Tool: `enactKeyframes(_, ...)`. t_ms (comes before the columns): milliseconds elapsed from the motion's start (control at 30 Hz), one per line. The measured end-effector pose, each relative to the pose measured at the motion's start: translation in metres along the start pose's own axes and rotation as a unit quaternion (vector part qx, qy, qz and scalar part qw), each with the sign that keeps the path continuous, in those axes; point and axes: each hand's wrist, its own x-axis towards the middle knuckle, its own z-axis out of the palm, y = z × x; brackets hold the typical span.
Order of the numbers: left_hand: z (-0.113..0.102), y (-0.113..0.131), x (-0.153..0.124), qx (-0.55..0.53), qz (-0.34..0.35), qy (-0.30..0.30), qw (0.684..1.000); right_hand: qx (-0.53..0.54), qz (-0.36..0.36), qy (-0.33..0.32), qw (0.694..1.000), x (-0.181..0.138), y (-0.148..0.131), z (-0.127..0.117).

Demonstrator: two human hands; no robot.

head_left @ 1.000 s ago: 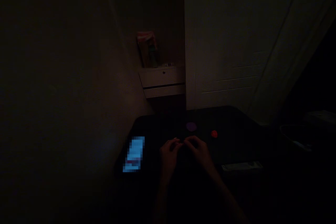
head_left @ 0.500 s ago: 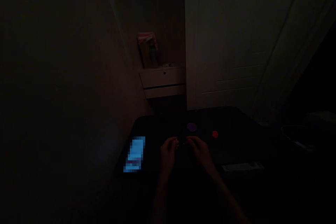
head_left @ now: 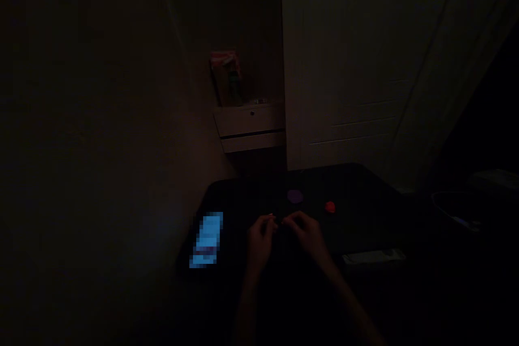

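The room is very dark. My left hand (head_left: pixel 260 239) and my right hand (head_left: pixel 307 235) meet over a dark table (head_left: pixel 365 189), fingertips pinched together around something too small and dim to make out. A purple disc (head_left: pixel 295 196) lies just beyond the fingers. A small red piece (head_left: pixel 330 207) sits to the right of it. A lit phone screen (head_left: pixel 208 239) glows on the table left of my left hand.
A long pale flat object (head_left: pixel 373 256) lies on the table at the right. Behind the table stands a small pale drawer unit (head_left: pixel 249 125) with a red-topped carton (head_left: pixel 225 78) on it. A closed door (head_left: pixel 365 65) is at the right.
The hands stay together at the same spot; the fingers shift slightly. The view drifts a little.
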Motion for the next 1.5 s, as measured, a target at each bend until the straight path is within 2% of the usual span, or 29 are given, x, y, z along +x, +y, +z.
enactKeyframes(367, 0.0002, 0.0000, -0.0009, 0.021, 0.004, -0.007, 1.000, 0.019, 0.000, 0.012, 1.000, 0.0000, 0.0035, 0.0006)
enactKeyframes(600, 0.0001, 0.0026, -0.0016, 0.024, 0.001, -0.006, 1.000, 0.029, -0.006, -0.013, 0.999, -0.0011, 0.0056, -0.0013)
enactKeyframes(1133, -0.0011, 0.0035, -0.0024, 0.046, 0.022, -0.007, 0.999, 0.003, -0.028, -0.014, 1.000, -0.0002, 0.0056, -0.0015)
enactKeyframes(1500, -0.0014, 0.0053, -0.0026, 0.041, 0.012, -0.014, 0.999, 0.028, -0.006, 0.004, 1.000, 0.0006, 0.0047, -0.0004)
